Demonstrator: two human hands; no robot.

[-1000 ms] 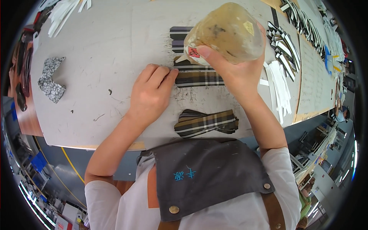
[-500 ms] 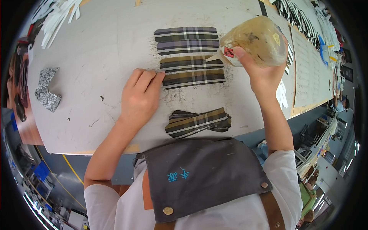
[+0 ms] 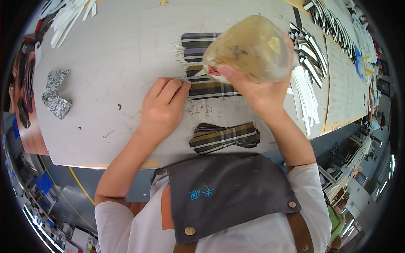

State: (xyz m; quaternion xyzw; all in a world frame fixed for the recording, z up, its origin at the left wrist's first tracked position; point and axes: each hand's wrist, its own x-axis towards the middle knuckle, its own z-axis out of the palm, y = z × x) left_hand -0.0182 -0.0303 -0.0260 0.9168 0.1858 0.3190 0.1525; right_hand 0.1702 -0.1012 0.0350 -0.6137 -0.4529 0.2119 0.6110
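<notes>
Where plaid strips (image 3: pixel 213 89) lie, scuffed grey worktable (image 3: pixel 109 63), cluttered workshop.

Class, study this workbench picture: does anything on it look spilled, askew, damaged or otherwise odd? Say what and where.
Dark smears and scratchy streaks mark the grey table around the plaid strip under the left hand, looking like dried residue. The right hand tips a murky bottle over that strip. Nothing looks freshly spilled or damaged.

Amber squeeze bottle (image 3: pixel 253 48), yellow label (image 3: pixel 274 44)
</notes>
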